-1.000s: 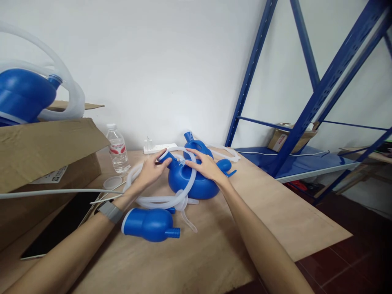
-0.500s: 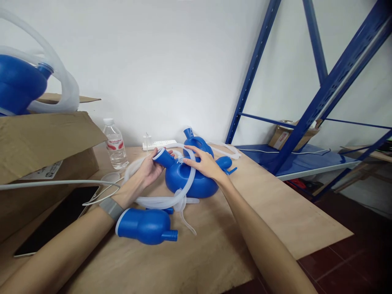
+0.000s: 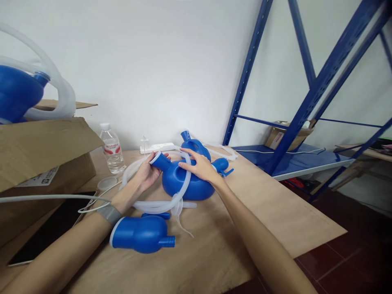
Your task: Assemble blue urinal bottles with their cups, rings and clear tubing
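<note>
Blue jug (image 3: 199, 188) on table (image 3: 260, 200), neck toward 10 o'clock. Left hand (image 3: 148, 173) curls round the neck; right hand (image 3: 199, 165) lies spread over the jug's top at the clear hose (image 3: 185, 183); pinching or merely touching, cannot tell. From jug: second jug (image 3: 200, 149) at 12, water bottle (image 3: 112, 150) at 10, toppled blue bottle (image 3: 141, 234) at 7.

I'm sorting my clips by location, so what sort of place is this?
Likely a workshop or storeroom, though I can't be certain: blue slotted-metal shelving, a wood-topped table and an open cardboard box suggest it.
</note>
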{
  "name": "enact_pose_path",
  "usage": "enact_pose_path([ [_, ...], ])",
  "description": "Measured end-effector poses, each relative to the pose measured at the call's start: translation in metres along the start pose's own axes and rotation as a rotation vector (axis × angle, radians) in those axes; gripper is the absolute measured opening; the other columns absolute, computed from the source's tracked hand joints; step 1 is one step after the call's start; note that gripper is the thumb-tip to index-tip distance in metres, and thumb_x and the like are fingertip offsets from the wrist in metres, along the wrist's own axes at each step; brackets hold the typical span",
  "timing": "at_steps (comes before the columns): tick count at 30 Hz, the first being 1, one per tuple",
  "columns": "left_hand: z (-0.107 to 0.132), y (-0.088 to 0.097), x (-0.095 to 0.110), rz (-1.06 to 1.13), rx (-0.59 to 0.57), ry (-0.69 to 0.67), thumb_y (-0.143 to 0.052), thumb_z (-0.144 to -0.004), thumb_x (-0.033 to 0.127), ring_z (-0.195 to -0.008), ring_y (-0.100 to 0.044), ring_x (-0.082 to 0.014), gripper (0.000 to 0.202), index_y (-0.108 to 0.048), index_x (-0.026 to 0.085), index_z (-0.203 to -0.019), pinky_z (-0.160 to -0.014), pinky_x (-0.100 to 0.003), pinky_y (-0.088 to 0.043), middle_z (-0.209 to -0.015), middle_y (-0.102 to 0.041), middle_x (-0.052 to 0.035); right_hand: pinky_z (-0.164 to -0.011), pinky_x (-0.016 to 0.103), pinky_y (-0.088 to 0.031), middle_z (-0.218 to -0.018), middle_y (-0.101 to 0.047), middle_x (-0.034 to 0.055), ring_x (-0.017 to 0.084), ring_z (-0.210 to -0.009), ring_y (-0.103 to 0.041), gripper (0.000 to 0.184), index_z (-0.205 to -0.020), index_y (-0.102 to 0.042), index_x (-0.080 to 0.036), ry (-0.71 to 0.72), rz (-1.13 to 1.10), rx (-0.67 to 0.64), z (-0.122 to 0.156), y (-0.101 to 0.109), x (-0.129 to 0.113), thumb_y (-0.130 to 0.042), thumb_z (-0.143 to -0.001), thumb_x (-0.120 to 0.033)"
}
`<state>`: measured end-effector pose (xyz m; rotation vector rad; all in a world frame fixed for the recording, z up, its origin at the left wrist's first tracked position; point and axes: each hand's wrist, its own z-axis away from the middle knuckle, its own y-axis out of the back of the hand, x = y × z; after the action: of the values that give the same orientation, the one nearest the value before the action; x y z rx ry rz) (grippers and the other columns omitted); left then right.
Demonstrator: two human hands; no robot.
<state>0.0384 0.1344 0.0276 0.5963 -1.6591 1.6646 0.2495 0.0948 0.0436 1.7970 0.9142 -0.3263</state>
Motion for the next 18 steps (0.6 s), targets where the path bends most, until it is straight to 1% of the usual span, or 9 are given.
enact_pose_path([
  [3,0.003,-0.002,0.002,-0.085,0.004,-0.010,-0.041,-0.105,0.025,-0.081,-0.075,-0.0179,0.028,-0.064,0.017,-0.090,-0.073,-0.027,-0.062,-0.091,-0.076,-0.0100,-0.111,0.049,-0.044,-0.139,-0.066,0.0008,0.031,-0.124,-0.064,0.061,-0.146,-0.054,-0.036,0.030,-0.034,-0.014,0.002,0.002,0.004,-0.069,-0.089,-0.052],
  [6,0.002,0.000,0.007,-0.214,0.022,-0.020,-0.046,-0.101,0.025,-0.082,-0.074,-0.0200,0.025,-0.067,0.015,-0.091,-0.072,-0.030,-0.060,-0.091,-0.076,-0.0121,-0.111,0.047,-0.044,-0.141,-0.064,0.0017,0.029,-0.125,-0.063,0.058,-0.145,-0.055,-0.033,0.053,-0.084,-0.004,0.003,0.003,0.007,-0.067,-0.090,-0.048],
  [8,0.001,0.001,0.013,-0.323,0.066,-0.053,-0.054,-0.096,0.023,-0.081,-0.072,-0.0197,0.018,-0.069,0.015,-0.092,-0.069,-0.030,-0.058,-0.091,-0.075,-0.0110,-0.110,0.045,-0.044,-0.140,-0.065,0.0029,0.028,-0.124,-0.063,0.055,-0.143,-0.056,-0.030,0.058,-0.110,0.010,0.003,0.003,0.008,-0.066,-0.091,-0.044],
  [10,0.002,0.001,0.025,-0.438,0.118,-0.113,-0.062,-0.088,0.021,-0.082,-0.069,-0.0193,0.010,-0.070,0.016,-0.092,-0.068,-0.028,-0.054,-0.092,-0.074,-0.0085,-0.108,0.044,-0.045,-0.137,-0.067,0.0038,0.028,-0.122,-0.064,0.054,-0.142,-0.057,-0.029,0.050,-0.122,0.023,0.002,0.003,0.010,-0.065,-0.091,-0.042],
  [13,0.013,-0.003,0.048,-0.594,0.132,-0.233,-0.069,-0.082,0.024,-0.093,-0.068,-0.0209,0.012,-0.071,0.019,-0.092,-0.075,-0.029,-0.051,-0.097,-0.073,-0.0061,-0.106,0.043,-0.046,-0.130,-0.070,0.0042,0.027,-0.117,-0.066,0.051,-0.141,-0.058,-0.028,0.029,-0.125,0.039,0.003,0.003,0.013,-0.063,-0.092,-0.042],
  [15,0.028,-0.006,0.061,-0.699,0.105,-0.328,-0.072,-0.080,0.029,-0.102,-0.065,-0.0223,0.013,-0.072,0.020,-0.089,-0.083,-0.030,-0.049,-0.101,-0.073,-0.0051,-0.106,0.043,-0.045,-0.128,-0.071,0.0041,0.027,-0.116,-0.066,0.050,-0.141,-0.058,-0.028,0.027,-0.113,0.045,0.003,0.002,0.015,-0.061,-0.094,-0.042],
  [16,0.037,-0.006,0.066,-0.781,0.103,-0.403,-0.072,-0.079,0.030,-0.104,-0.063,-0.0228,0.013,-0.073,0.021,-0.087,-0.086,-0.030,-0.047,-0.103,-0.073,-0.0049,-0.107,0.043,-0.044,-0.128,-0.071,0.0041,0.027,-0.116,-0.066,0.049,-0.142,-0.058,-0.028,0.029,-0.102,0.048,0.003,0.002,0.016,-0.060,-0.095,-0.043],
  [17,0.048,-0.005,0.069,-0.990,0.093,-0.547,-0.069,-0.081,0.035,-0.101,-0.063,-0.0237,0.015,-0.073,0.021,-0.086,-0.086,-0.031,-0.047,-0.102,-0.072,-0.0050,-0.107,0.044,-0.044,-0.127,-0.071,0.0041,0.027,-0.116,-0.065,0.049,-0.142,-0.058,-0.029,0.031,-0.091,0.048,0.003,0.002,0.017,-0.059,-0.095,-0.044],
  [18,0.060,-0.002,0.071,-1.177,0.077,-0.663,-0.066,-0.083,0.039,-0.092,-0.064,-0.0241,0.018,-0.072,0.022,-0.085,-0.083,-0.033,-0.047,-0.098,-0.072,-0.0052,-0.107,0.044,-0.044,-0.126,-0.071,0.0041,0.027,-0.116,-0.065,0.049,-0.142,-0.058,-0.029,0.034,-0.082,0.047,0.002,0.002,0.017,-0.059,-0.095,-0.045],
])
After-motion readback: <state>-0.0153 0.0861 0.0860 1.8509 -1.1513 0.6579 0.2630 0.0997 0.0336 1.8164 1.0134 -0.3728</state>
